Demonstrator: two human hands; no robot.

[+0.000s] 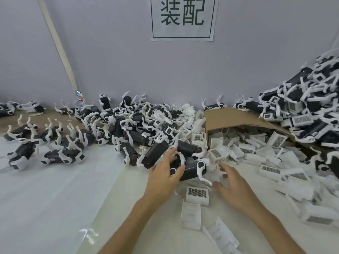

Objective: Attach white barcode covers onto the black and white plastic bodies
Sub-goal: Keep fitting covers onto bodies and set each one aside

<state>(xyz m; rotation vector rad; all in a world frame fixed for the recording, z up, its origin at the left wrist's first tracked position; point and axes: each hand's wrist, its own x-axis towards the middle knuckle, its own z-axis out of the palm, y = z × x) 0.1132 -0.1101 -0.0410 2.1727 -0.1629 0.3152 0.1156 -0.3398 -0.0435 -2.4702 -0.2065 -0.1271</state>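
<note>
Starting nearest me, a white barcode cover [197, 194] lies bars-up just on my side of the black and white body [191, 171], between my wrists and closer to my right hand [232, 182]. That hand hovers spread and loose, holding nothing; blur hides whether it touches anything. My left hand [162, 174] curls round the body's left end, and the body's long axis runs crosswise. Beyond the body, a cardboard box [238, 121] spills more covers.

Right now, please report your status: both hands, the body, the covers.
Left hand grips a black and white body. Right hand open, blurred. Barcode cover lies loose below it. Pile of bodies crowds behind.
</note>
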